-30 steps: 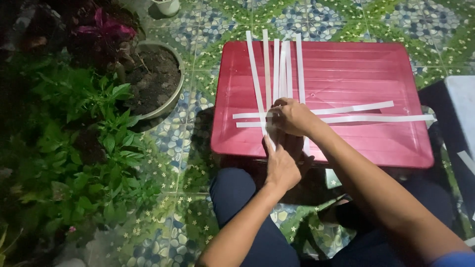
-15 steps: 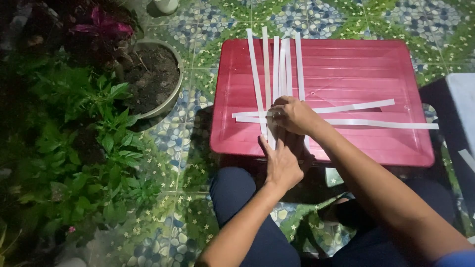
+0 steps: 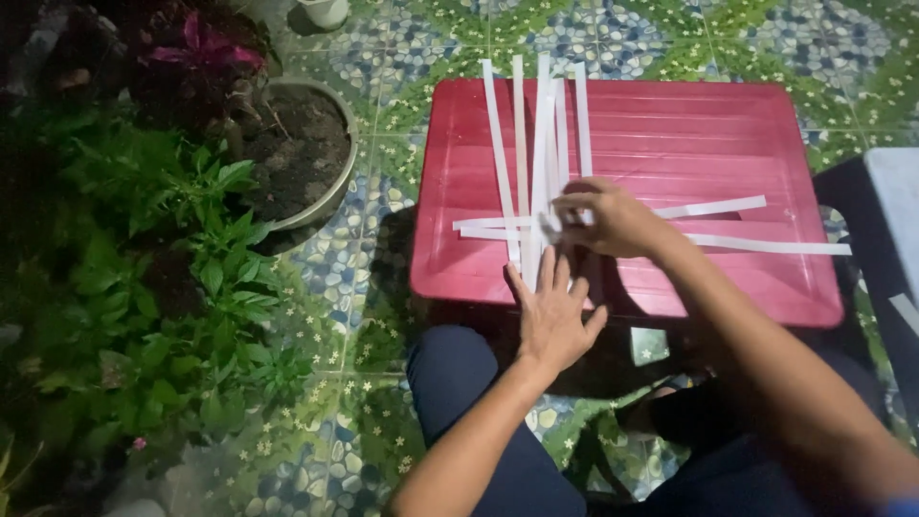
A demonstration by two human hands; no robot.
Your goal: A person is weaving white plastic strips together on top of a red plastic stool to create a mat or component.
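White paper strips [image 3: 536,153] are laid crossed on the red plastic lid [image 3: 689,144]. They are pressed down by the flat, spread left hand [image 3: 553,321] and pinched by the right hand [image 3: 603,218].

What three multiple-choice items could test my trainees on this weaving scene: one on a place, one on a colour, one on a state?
1. Where do the white strips lie?
A on the red lid
B in the plant pot
C on the tiled floor

2. What colour is the lid?
A blue
B red
C green

3. How is the left hand?
A clenched in a fist
B lifted off
C flat, fingers spread

Key: A, the strips cross on the lid; B, its surface is plainly red; C, the palm presses down at the strips' near ends.
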